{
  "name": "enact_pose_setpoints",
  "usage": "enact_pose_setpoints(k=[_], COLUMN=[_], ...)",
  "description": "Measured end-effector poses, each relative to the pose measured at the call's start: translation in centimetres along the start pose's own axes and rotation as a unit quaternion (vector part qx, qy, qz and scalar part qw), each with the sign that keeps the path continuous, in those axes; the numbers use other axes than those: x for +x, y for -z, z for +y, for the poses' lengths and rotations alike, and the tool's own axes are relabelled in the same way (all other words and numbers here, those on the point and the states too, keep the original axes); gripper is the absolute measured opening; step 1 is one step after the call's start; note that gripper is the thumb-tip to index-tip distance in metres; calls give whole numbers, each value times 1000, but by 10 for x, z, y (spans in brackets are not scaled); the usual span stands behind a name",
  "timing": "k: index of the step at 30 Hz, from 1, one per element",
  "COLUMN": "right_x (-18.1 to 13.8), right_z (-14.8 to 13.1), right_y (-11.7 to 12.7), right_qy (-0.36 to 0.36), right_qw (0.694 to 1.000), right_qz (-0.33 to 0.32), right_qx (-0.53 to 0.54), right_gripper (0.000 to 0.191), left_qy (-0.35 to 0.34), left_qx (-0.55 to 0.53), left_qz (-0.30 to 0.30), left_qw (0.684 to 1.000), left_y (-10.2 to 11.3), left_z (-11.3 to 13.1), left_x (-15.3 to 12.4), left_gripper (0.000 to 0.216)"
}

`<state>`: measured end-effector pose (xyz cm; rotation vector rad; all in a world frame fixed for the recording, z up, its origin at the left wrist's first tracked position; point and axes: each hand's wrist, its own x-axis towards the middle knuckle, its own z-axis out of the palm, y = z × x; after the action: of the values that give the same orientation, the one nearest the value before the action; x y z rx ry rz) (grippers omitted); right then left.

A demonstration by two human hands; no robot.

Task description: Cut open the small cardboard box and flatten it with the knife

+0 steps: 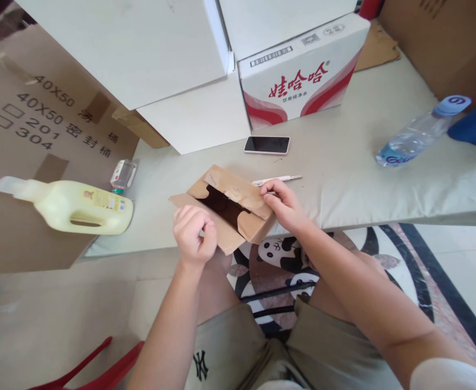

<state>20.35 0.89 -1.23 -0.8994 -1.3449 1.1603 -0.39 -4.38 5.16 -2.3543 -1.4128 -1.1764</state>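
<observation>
A small brown cardboard box lies at the near edge of the grey table, its flaps partly open and a dark gap showing inside. My left hand is closed on the box's near left flap, thumb on top. My right hand is closed on the box's right end flap, fingers curled over it. A thin white pen-like tool lies on the table just behind my right hand.
A phone lies face up behind the box. A cream jug and a small bottle lie at left, a water bottle at right. A printed carton, white boxes and large cardboard stand behind.
</observation>
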Motion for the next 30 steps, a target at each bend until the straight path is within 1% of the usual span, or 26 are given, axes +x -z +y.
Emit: enact_pose_setpoints(k=[2, 4, 6, 7, 9, 11, 13, 15, 16, 18, 20, 24, 25, 28, 29, 30], right_x=[0, 0, 0, 0, 0, 0, 1, 2, 2, 3, 3, 3, 3, 3, 3, 3], right_z=[0, 0, 1, 1, 1, 1, 1, 1, 0, 0, 0, -1, -1, -1, -1, -1], right_y=[-1, -1, -2, -2, -2, -2, -2, -2, -2, -2, -2, -2, -2, -2, -2, -1], right_qy=[-1, -2, -2, -2, -2, 0, 1, -3, -4, -6, -9, -13, -12, -11, -11, -12], right_qw=[1000, 1000, 1000, 1000, 1000, 1000, 1000, 1000, 1000, 1000, 1000, 1000, 1000, 999, 999, 999], right_qz=[4, 5, 3, 1, -1, -2, 0, 0, -1, -3, -5, -7, -7, -8, -9, -10], right_qx=[3, 7, 8, 9, 8, 7, 6, 7, 8, 10, 14, 25, 27, 29, 29, 29], right_gripper=[7, 8, 8, 8, 8, 7, 7, 7, 7, 8, 8, 8, 8, 7, 7, 7], left_qy=[14, 49, 108, 143, 203, 264, 318, 355, 366, 374, 346, 246, 239, 254, 257, 257], left_qx=[3, -6, -40, -63, -121, -149, -160, -159, -153, -136, -127, -66, -46, -20, -20, -21], left_qz=[-15, -43, -104, -147, -247, -302, -327, -328, -319, -281, -269, -317, -314, -268, -261, -268], left_qw=[1000, 998, 988, 977, 940, 904, 875, 861, 861, 873, 890, 914, 918, 929, 930, 928], left_y=[3, 5, 9, 12, 19, 26, 30, 29, 26, 17, 5, -20, -24, -27, -26, -24], left_z=[-2, -4, -6, -7, -9, -11, -12, -11, -10, -5, 3, 22, 26, 34, 34, 34], left_x=[-7, -10, -6, -2, 10, 23, 36, 47, 51, 59, 62, 60, 58, 53, 52, 51], left_gripper=[28, 29, 30, 29, 29, 29, 28, 29, 29, 26, 23, 14, 12, 10, 9, 8])
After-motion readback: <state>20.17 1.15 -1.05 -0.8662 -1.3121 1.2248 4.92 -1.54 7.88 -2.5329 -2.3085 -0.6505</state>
